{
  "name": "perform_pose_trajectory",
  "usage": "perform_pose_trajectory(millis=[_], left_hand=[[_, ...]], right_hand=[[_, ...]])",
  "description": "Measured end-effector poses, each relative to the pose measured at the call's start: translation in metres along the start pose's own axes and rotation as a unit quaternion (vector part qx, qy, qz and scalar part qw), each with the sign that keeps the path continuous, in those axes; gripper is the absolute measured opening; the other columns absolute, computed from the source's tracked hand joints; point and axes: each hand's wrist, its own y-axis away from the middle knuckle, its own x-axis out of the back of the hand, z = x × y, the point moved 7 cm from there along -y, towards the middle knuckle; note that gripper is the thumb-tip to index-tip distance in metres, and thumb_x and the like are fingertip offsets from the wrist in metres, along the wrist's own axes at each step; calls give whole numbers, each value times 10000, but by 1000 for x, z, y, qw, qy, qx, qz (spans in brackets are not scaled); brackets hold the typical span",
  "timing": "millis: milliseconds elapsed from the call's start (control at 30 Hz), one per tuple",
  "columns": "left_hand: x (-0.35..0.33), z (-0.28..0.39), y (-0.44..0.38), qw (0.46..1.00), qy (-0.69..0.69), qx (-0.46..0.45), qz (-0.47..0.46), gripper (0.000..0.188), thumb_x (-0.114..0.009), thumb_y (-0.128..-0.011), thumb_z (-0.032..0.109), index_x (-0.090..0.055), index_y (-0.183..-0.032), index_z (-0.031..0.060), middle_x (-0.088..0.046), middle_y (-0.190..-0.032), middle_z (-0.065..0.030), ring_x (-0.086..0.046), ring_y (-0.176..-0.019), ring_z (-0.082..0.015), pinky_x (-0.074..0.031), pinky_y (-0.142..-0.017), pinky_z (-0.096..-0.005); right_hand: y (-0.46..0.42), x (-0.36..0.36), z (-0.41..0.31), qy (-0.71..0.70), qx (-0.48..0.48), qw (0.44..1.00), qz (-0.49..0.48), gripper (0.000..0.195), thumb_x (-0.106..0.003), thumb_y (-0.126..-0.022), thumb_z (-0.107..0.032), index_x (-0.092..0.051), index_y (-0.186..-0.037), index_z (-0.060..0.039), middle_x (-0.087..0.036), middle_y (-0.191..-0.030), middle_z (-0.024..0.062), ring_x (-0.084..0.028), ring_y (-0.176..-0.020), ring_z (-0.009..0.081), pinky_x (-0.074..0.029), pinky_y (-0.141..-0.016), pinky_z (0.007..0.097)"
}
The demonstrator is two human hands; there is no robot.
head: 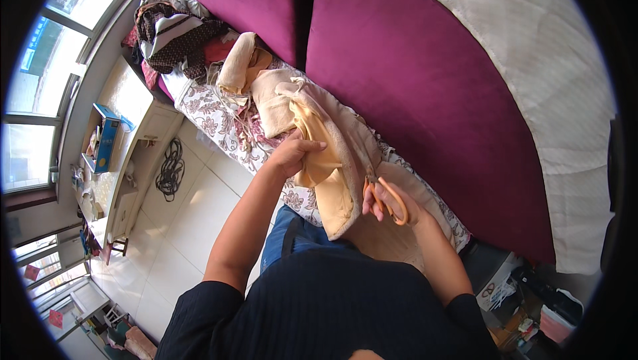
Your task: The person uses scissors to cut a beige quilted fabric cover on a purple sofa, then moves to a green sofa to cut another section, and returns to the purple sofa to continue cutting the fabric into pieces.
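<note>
My left hand (295, 155) grips a fold of yellow fabric (319, 128), which joins a beige fleece cloth (331, 225) draped over the edge of the seat and my lap. Orange-handled scissors (394, 200) are in my right hand (391, 203), their blades pointing up along the beige cloth; whether they cut into it I cannot tell. Further up the seat lie a flat beige fleece piece (274, 106) and a rolled one (238, 63) with yellow backing.
Floral fabric (214, 116) covers the seat below purple upholstered panels (398, 86). Heaped clothes (179, 36) lie at its far end. On the left, a cabinet (162, 118) bears a blue box (105, 141); a coiled black cable (170, 170) lies on the tiled floor.
</note>
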Motion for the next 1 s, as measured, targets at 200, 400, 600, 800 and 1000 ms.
perform_pose_trajectory(millis=[200,400,600,800,1000], left_hand=[[-3,6,-11,999,-27,36,-17,551,-535,-738,-134,-445,-1262,14,-588,-1113,-168,-632,-1008,-334,-538,-890,-471],[-6,11,-8,999,-1,38,-19,509,-551,-744,-120,-468,-1229,13,-598,-1073,-176,-646,-966,-344,-553,-868,-470],[-3,13,5,999,31,20,-32,482,-554,-746,-118,-482,-1208,-2,-606,-1070,-177,-651,-966,-339,-555,-865,-475],[5,15,17,998,47,-14,-36,554,-535,-749,-132,-440,-1271,28,-596,-1122,-164,-643,-1000,-331,-549,-875,-474],[20,17,36,998,49,-17,-31,634,-547,-740,-125,-405,-1339,28,-581,-1186,-162,-609,-1088,-315,-496,-966,-446]], right_hand=[[36,-38,43,-30,-159,986,-26,533,-331,-1005,-522,-530,-975,-29,-632,-836,118,-537,-563,89,-462,-572,216],[6,-48,64,-60,-157,985,28,581,-307,-991,-569,-521,-965,-30,-621,-788,110,-546,-553,108,-475,-575,232],[-38,-57,43,-98,-113,986,69,651,-316,-954,-650,-528,-947,-35,-605,-756,83,-551,-563,109,-468,-574,233],[-51,-50,32,-85,-102,987,88,658,-355,-932,-675,-521,-884,-40,-469,-613,11,-474,-509,87,-425,-508,235],[-48,-49,22,-67,-46,996,36,567,-472,-915,-635,-506,-846,-73,-440,-583,-19,-432,-407,52,-406,-412,203]])
